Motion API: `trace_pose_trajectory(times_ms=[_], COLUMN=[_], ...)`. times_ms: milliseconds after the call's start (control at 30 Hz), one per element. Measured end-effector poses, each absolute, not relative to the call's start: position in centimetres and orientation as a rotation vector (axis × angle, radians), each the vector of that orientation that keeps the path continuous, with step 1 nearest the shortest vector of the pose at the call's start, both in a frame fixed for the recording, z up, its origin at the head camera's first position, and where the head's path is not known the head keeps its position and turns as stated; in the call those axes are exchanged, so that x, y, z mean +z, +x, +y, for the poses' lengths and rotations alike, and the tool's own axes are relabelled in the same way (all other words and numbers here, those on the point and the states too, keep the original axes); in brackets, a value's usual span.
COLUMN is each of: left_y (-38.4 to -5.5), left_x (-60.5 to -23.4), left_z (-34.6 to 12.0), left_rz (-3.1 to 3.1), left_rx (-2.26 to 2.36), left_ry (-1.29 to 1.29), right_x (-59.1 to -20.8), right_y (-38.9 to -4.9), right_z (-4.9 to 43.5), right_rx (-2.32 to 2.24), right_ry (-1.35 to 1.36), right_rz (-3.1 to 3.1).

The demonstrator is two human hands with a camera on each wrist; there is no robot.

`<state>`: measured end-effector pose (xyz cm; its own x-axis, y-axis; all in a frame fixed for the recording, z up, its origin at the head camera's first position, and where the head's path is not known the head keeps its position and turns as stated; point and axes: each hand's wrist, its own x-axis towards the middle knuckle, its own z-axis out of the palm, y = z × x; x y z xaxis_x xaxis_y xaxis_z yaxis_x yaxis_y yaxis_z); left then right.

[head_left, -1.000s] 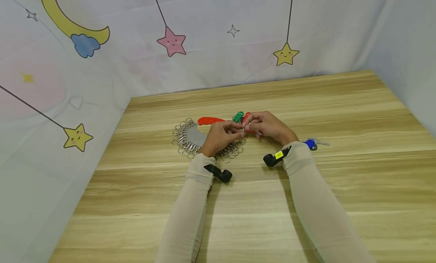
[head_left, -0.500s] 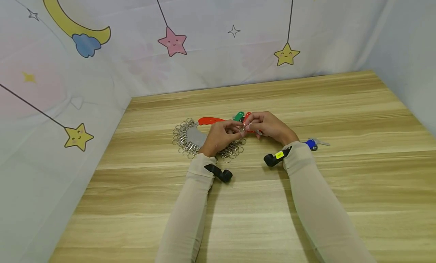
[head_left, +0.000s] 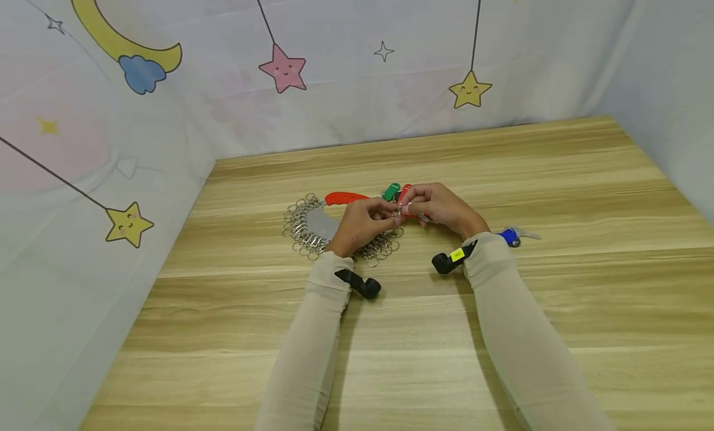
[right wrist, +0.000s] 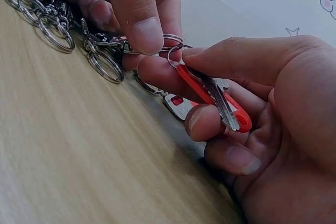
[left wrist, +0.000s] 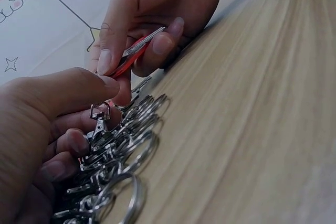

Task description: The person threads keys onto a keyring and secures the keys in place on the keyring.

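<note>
Key tag (right wrist: 198, 88) lies pinched between right fingers (right wrist: 236, 59), left fingers (right wrist: 134, 14) apparently pinching a ring (right wrist: 176, 36).

Right hand (left wrist: 157, 1) at top, pinching red tag (left wrist: 127, 65) with silver key (left wrist: 151, 39) alongside, left hand (left wrist: 44, 114) in left foreground, thumb over curled fingers, silver clasp (left wrist: 99, 124) beneath thumb, row of metal rings (left wrist: 137, 195) on wood-grain table (left wrist: 252, 98), printed white backdrop (left wrist: 42, 35) behind.
</note>
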<state>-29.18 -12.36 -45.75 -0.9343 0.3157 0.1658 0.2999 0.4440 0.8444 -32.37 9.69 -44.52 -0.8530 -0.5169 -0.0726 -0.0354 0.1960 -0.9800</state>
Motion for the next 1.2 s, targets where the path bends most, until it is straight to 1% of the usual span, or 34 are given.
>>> trace_pose_trajectory(times_ms=[1200], left_y=[-29.17], left_x=[-45.76], left_z=[-12.3], left_rz=[2.65], left_rx=[1.572], left_ry=[0.565], right_x=[-44.61], right_y=[-32.35], right_z=[9.82], right_rx=[-1.699], right_ry=[-0.561], right_rz=[2.073])
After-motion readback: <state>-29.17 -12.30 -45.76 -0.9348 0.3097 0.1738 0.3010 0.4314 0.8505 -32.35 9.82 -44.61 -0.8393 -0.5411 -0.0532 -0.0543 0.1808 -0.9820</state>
